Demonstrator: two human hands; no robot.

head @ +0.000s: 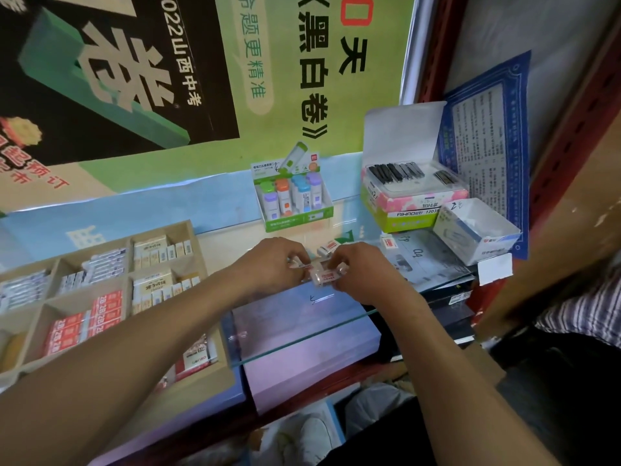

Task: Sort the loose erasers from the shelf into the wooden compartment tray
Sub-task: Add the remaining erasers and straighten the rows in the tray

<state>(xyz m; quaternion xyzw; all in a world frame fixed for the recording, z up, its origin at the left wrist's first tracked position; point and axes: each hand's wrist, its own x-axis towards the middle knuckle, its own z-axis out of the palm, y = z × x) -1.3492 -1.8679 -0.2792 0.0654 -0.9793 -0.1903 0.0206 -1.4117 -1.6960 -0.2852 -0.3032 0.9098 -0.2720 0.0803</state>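
Both hands are meeting over the glass shelf (302,317), gathering erasers into a small stack. The left hand (268,264) is closing its fingers on the left end of the stack, and the right hand (361,267) is pinching the right end, with one red-labelled eraser (325,276) showing between them. How many erasers are being held is hard to tell, since the fingers are covering most of them. The visible eraser's long axis is running across, from one hand toward the other, label facing up. Two more loose erasers are lying just beyond the hands, one (331,246) behind the fingertips and one (389,242) beyond and to the right of the right hand. The wooden compartment tray (198,260) is sitting to the left of the left hand, most cells already holding boxed stock. To do this step well, squeeze the ends evenly, keep the labels aligned one way, and lift the stack level so nothing is slipping out before it is reaching a cell.
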